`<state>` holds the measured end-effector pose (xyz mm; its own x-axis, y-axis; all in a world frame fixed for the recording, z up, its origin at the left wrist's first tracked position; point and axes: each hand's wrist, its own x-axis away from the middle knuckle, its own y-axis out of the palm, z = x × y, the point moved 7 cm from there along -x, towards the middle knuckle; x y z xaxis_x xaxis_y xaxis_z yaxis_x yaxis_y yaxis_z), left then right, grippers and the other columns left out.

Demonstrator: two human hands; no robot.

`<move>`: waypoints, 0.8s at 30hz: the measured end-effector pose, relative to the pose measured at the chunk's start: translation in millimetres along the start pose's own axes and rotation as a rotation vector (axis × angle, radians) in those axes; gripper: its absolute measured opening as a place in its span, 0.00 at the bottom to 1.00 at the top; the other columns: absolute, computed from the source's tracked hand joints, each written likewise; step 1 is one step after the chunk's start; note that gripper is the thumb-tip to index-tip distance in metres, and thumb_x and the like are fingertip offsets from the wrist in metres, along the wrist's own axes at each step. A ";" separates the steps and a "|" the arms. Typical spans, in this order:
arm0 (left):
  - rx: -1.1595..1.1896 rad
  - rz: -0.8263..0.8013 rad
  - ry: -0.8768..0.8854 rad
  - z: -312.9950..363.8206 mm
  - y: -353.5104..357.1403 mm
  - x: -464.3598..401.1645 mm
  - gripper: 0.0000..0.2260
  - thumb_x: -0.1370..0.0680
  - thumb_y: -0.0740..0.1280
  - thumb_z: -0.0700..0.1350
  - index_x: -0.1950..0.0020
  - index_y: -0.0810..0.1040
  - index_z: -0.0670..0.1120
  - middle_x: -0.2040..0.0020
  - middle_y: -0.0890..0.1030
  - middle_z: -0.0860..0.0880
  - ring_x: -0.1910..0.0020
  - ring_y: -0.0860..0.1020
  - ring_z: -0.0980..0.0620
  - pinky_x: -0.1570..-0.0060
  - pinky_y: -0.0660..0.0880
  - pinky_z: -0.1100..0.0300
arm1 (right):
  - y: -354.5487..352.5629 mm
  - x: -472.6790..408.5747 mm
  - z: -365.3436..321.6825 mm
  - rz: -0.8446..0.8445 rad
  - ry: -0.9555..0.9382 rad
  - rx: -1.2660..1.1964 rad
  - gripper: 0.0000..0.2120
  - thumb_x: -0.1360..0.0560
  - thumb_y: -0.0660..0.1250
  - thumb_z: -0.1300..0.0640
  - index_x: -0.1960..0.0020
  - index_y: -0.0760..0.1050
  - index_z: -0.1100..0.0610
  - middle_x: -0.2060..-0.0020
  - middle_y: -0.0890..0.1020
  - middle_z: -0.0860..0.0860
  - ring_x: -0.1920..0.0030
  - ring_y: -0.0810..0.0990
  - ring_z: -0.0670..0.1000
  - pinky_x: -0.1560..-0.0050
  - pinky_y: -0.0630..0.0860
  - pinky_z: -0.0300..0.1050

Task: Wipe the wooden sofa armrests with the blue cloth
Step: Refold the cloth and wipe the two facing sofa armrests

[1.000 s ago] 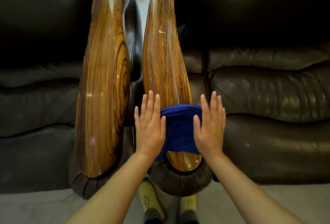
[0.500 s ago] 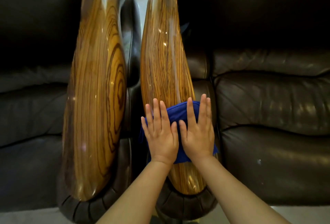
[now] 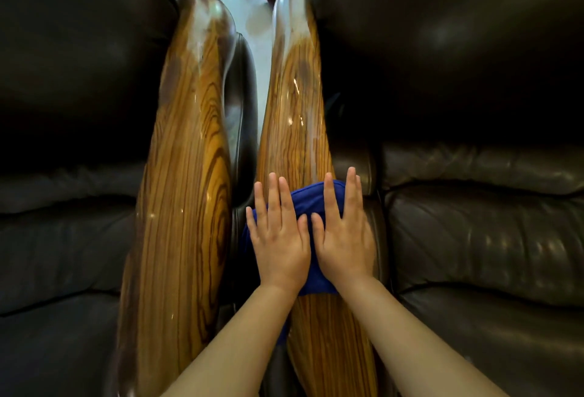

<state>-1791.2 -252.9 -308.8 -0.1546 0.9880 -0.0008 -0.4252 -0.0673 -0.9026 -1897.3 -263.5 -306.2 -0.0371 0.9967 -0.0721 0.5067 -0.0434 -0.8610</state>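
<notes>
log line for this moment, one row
step: wiping | left hand: flat on blue cloth | right hand: flat on cloth | surface: right wooden armrest

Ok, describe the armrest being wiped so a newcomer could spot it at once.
Two dark leather sofas sit side by side, with two glossy striped wooden armrests running between them. It is the right-hand armrest. Unlike the bare armrest beside it, a blue cloth lies across it under the left hand and right hand.

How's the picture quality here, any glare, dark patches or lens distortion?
Head view: white glare washes the far ends of both wooden armrests, and the gap beyond them is blown out; the upper leather cushions sink into deep shadow; wide-angle bending bows the armrests outward; the hands on the blue cloth look slightly soft.
</notes>
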 end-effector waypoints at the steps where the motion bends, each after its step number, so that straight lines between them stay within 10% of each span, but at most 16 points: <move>1: 0.000 -0.006 -0.003 0.2 -0.8 -7.4 0.26 0.21 0.46 0.52 0.26 0.39 0.49 0.24 0.44 0.50 0.24 0.41 0.50 0.27 0.44 0.47 | 0.1 -7.7 -1.7 -0.004 -0.004 -0.002 0.29 0.22 0.47 0.45 0.26 0.39 0.48 0.26 0.42 0.54 0.25 0.53 0.56 0.41 0.76 0.54; 24: 0.320 -0.141 0.038 9.0 -16.0 -171.0 0.27 0.22 0.47 0.52 0.29 0.34 0.55 0.27 0.37 0.59 0.27 0.36 0.60 0.28 0.43 0.57 | 0.8 -165.3 -21.5 -0.025 0.003 0.003 0.29 0.22 0.47 0.45 0.29 0.33 0.44 0.26 0.37 0.48 0.25 0.41 0.49 0.29 0.62 0.51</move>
<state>-1765.9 -422.0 -290.3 -0.0436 0.9948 0.0922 -0.6989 0.0356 -0.7144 -1872.2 -426.9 -284.1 -0.0473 0.9977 -0.0494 0.5033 -0.0189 -0.8639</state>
